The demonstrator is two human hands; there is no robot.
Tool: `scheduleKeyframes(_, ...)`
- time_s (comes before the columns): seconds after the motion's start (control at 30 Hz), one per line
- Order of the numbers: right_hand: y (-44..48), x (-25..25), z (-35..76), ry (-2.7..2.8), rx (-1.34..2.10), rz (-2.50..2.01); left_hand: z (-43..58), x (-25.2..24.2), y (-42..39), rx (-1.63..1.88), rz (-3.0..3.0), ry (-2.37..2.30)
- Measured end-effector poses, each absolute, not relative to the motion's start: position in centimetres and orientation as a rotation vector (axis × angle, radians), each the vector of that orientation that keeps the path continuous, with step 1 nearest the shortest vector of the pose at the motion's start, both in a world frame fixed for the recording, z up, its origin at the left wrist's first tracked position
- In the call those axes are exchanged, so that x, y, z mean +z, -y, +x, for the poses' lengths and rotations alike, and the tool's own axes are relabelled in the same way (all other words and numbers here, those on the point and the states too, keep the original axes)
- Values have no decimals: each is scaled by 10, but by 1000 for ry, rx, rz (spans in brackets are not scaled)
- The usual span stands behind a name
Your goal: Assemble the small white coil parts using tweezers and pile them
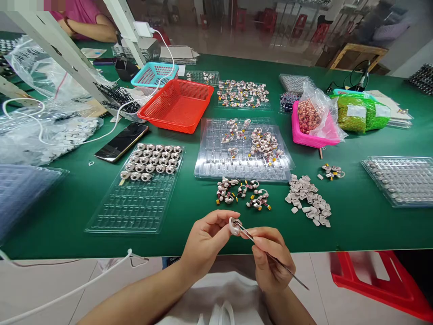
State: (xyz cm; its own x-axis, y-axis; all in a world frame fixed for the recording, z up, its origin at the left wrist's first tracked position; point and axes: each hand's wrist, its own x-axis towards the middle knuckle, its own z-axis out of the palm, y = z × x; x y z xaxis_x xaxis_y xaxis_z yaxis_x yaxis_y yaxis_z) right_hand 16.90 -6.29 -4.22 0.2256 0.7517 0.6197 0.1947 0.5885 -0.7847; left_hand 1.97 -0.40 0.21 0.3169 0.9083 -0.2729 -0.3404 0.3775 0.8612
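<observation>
My left hand (207,241) pinches a small white curved earpiece (232,227) between thumb and fingers, just over the table's front edge. In my right hand (272,257) is a pair of metal tweezers (280,264), whose tips reach into the earpiece. What the tips grip is too small to tell. Beyond my hands lie loose earpieces (260,198) with yellow tabs. To their right spreads a heap of small whitish caps (307,198). A clear tray (135,207) on the left carries rows of white and metallic pieces at its far end.
Stacked clear trays (219,167) with more earpieces stand mid-table. Behind them are a red basket (176,108) and a pink basket (314,140) holding a bag of coppery parts. A phone (122,142) and white cable lie left. Another person's arm (91,29) shows at the back left.
</observation>
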Motion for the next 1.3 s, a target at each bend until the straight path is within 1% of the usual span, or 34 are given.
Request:
scheduleKeyframes(0.2, 62, -44, 165, 1296, 421, -930, 19, 2, 4, 935, 796, -872)
scheduleKeyframes(0.4, 66, -48, 164, 1377, 243, -1011, 20, 0, 4, 943, 800, -867)
scheduleKeyframes(0.53, 68, -45, 163, 1450, 145, -1029, 22, 2, 3, 962, 808, -868)
scheduleKeyframes(0.67, 68, -37, 162, 1504, 117, -1025, 24, 3, 3, 997, 877, -897)
scheduleKeyframes(0.97, 65, -17, 168, 1649, 146, -1057, 17, -5, 4, 1141, 1392, -991)
scheduleKeyframes(1.1, 64, -6, 167, 1617, 190, -1134, 16, -7, 3, 1193, 1562, -989)
scheduleKeyframes(1.3, 60, -3, 159, 1583, 129, -1218, 15, -10, 1, 1271, 1831, -970)
